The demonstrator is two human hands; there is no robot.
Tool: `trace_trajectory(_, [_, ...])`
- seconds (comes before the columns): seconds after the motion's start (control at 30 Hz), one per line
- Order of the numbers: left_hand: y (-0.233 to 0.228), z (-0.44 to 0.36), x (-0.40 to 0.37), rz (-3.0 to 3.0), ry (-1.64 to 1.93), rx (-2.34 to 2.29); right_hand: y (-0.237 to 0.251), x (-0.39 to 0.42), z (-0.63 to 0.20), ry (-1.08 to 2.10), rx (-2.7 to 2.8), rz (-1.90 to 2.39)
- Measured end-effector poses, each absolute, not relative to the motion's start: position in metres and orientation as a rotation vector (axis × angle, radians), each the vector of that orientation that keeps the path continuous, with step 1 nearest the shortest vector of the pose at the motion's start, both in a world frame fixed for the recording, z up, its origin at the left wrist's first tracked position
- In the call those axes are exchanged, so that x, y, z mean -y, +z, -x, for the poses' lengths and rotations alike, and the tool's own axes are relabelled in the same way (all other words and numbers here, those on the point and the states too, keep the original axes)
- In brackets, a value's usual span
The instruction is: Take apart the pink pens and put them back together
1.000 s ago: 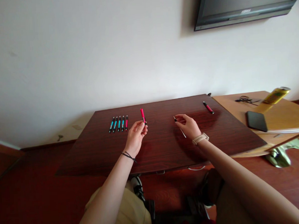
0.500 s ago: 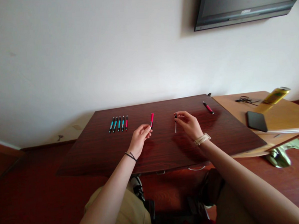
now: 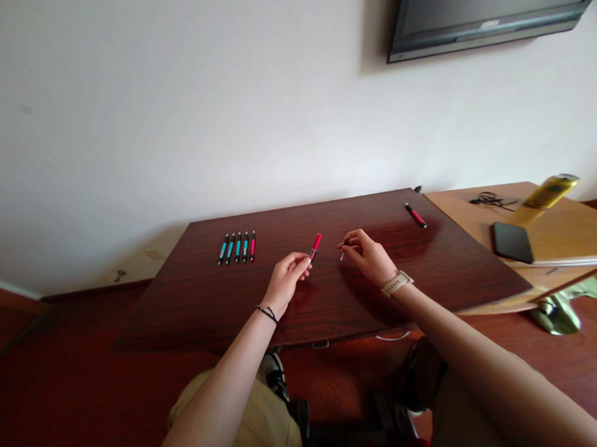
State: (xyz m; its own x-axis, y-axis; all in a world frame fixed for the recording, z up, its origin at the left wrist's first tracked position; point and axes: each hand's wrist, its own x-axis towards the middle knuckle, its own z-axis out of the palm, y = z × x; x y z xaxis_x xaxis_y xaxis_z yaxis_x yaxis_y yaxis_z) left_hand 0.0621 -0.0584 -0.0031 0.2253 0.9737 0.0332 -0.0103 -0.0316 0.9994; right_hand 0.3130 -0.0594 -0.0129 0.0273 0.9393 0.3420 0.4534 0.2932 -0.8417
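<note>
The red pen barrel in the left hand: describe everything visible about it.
The red pen barrel is a short, slim tube, plastic by its look, bright red with a darker stretch near the fingers. The left hand pinches its lower end between fingertips, above the dark wooden table. It tilts up and to the right, its free end pointing toward the thin pen insert held in the right hand. The two parts stay apart.

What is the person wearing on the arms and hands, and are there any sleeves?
No sleeves show: both forearms are bare. The left hand has a thin dark cord bracelet at the wrist. The right hand has a pale beige watch with a band around the wrist. No gloves or rings can be seen.
</note>
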Motion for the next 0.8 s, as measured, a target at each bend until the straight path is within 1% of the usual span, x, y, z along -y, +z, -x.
trace_trajectory(0.1, [-0.005,-0.062,0.057,-1.345,1.057,-1.018,-0.013,0.059,-0.313,0.636,1.556,1.325])
trace_trajectory(0.27, [-0.010,-0.062,0.054,-1.417,1.047,-1.020,-0.005,0.056,-0.314,0.892,1.264,1.023])
trace_trajectory(0.33, [-0.012,-0.062,0.053,-1.454,1.041,-1.018,0.000,0.056,-0.315,0.946,1.161,0.950])
trace_trajectory(0.47, [-0.015,-0.061,0.052,-1.507,1.028,-1.003,0.007,0.059,-0.316,0.957,1.066,0.901])
trace_trajectory(0.8, [-0.016,-0.062,0.051,-1.570,1.003,-0.997,0.010,0.065,-0.310,1.019,1.089,0.885])
